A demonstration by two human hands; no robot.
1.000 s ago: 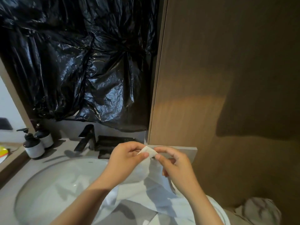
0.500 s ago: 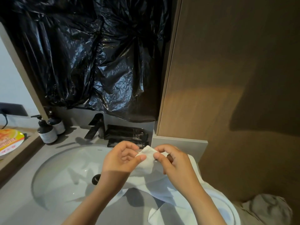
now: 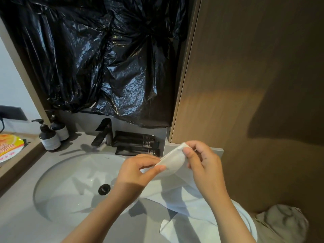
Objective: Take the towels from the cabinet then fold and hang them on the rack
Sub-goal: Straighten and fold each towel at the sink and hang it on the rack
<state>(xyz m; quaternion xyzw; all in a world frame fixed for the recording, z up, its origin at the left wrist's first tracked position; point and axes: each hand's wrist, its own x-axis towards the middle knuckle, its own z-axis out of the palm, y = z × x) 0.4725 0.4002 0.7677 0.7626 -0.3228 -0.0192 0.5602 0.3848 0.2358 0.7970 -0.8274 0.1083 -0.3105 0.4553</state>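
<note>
Left hand (image 3: 138, 171) and right hand (image 3: 203, 165) pinch, nearly touching.

The grey vanity counter (image 3: 26, 216) in front of me fills the lower left of the frame, with a white basin (image 3: 70, 181) sunk into it. Behind the basin stand a black faucet (image 3: 103, 132) and, just right of it, stacked black tubes (image 3: 136, 142). Two pump bottles (image 3: 50, 139) stand at centre left. My white towel (image 3: 192, 216) lies across the counter at lower right.

The sink (image 3: 70, 172) is set in the worktop (image 3: 22, 221). Behind it stands the faucet (image 3: 103, 132), with two pump bottles (image 3: 50, 137) to its left and tubes (image 3: 136, 142) lying to its right. Plastic sheeting (image 3: 105, 58) hangs above and behind them. A wooden panel (image 3: 245, 85) rises on the right. The towel (image 3: 173, 160) drapes onto the worktop right of the sink.
</note>
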